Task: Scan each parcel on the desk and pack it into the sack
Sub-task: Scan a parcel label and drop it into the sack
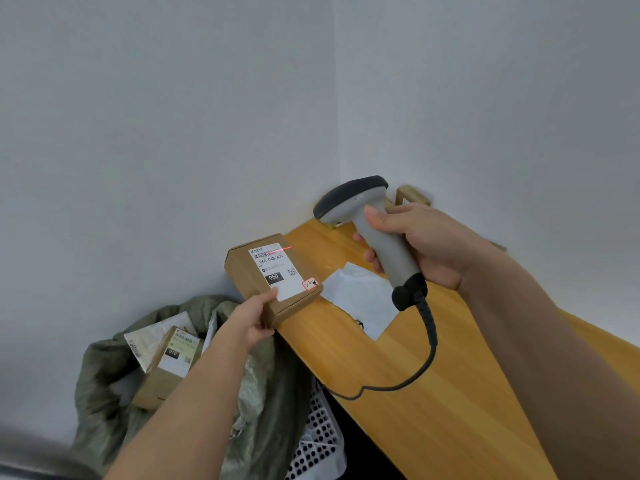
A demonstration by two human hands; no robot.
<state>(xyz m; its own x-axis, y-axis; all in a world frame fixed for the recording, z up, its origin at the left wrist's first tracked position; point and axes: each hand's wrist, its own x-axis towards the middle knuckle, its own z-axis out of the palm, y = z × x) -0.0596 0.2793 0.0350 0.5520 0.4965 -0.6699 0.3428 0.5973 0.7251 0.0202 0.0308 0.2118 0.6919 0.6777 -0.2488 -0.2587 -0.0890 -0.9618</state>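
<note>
Over the near-left edge of the wooden tabletop [415, 368], the left hand [251, 318] holds a brown cardboard parcel [256, 277] by its near corner, thumb lying on the white label [277, 271] and the other fingers curled beneath. The parcel is lifted and tilted, partly past the tabletop's edge. Its label reads "060-06B A05" with a black block marked "060", and a thin red scan line [280, 250] crosses the barcode at the top. The right hand's grip [415, 244] is wrapped round the handle of a grey barcode scanner [367, 223], thumb along the upper side, the dark-rimmed head aimed toward the parcel. A black cable [427, 337] runs from the handle's base and loops over the tabletop. A white mailer bag [360, 299] lies flat on the tabletop just beyond the parcel. Another brown box [412, 195] sits in the far corner against the wall. Below the tabletop's left edge, an olive-green sack [270, 393] stands open, holding a labelled box [166, 368] marked "010" and a silvery mailer [152, 337]. A white perforated basket [318, 441] stands beside the sack.
</note>
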